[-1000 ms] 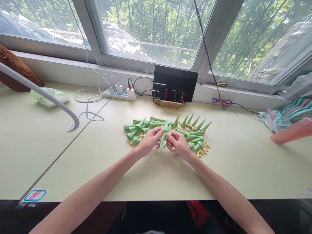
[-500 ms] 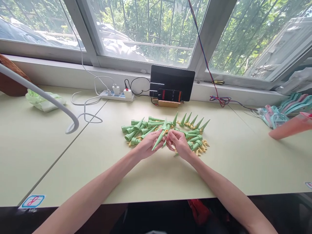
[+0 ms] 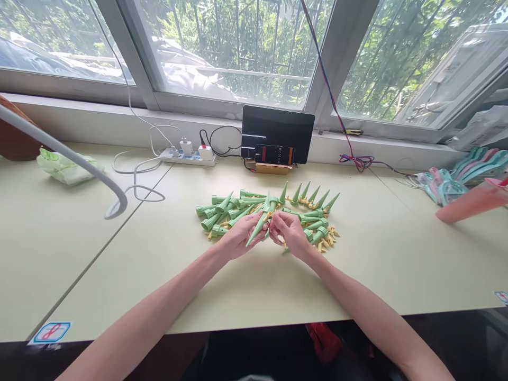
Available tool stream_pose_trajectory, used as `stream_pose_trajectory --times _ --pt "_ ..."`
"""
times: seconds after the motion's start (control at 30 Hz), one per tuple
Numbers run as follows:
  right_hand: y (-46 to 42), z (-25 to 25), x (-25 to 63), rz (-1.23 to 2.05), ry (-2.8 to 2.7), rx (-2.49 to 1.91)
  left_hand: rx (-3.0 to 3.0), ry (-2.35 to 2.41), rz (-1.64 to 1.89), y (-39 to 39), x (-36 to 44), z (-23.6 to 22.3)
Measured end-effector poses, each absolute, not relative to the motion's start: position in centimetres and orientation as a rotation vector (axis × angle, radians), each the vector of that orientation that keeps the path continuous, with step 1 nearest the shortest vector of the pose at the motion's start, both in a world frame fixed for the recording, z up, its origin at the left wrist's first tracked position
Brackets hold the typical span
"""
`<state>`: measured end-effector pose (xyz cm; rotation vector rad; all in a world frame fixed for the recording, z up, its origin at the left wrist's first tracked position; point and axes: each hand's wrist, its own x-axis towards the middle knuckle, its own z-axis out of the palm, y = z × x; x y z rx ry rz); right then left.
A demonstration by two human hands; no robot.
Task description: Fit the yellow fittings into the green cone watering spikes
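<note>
My left hand point(image 3: 239, 236) is closed around a green plastic cone spike point(image 3: 256, 230) that points down and to the left. My right hand point(image 3: 290, 232) pinches a small yellow piece point(image 3: 269, 216) at the spike's wide upper end. Behind both hands lies a pile of green cones point(image 3: 226, 209) on the left. A row of upright green cones with yellow bases point(image 3: 313, 198) stands on the right. Loose yellow pieces point(image 3: 327, 241) lie beside my right hand.
A dark tablet point(image 3: 278, 132) with a phone point(image 3: 274, 155) in front leans at the sill. A power strip point(image 3: 188, 155) with cables sits to its left. A white curved lamp arm point(image 3: 71, 159) crosses the left side. Pastel hangers point(image 3: 464, 174) and another person's arm point(image 3: 468, 206) are at far right.
The green spike has tilted from near upright to pointing down-left in my left hand. My right hand stays at its upper end. The view shifted slightly.
</note>
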<state>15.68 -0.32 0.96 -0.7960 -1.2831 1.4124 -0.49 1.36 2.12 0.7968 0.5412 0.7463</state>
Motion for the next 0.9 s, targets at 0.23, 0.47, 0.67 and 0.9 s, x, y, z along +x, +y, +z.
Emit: stream_pose_trajectory --times 0.23,0.47,0.67,0.9 --pt "-0.37 1.05 15.67 1.370 -1.317 -0.825 0.823 0.568 0.770 1.24 -0.39 2.72" --pt "-0.44 0.66 15.56 1.310 -1.359 -0.850 0.953 0.639 0.826 1.21 -0.27 2.81" --pt "-0.45 0.63 15.57 1.325 -1.363 -0.884 0.896 0.689 0.868 1.10 -0.14 2.70" --pt "-0.39 0.56 15.71 1.345 -1.364 -0.901 0.913 0.688 0.859 1.18 -0.19 2.26"
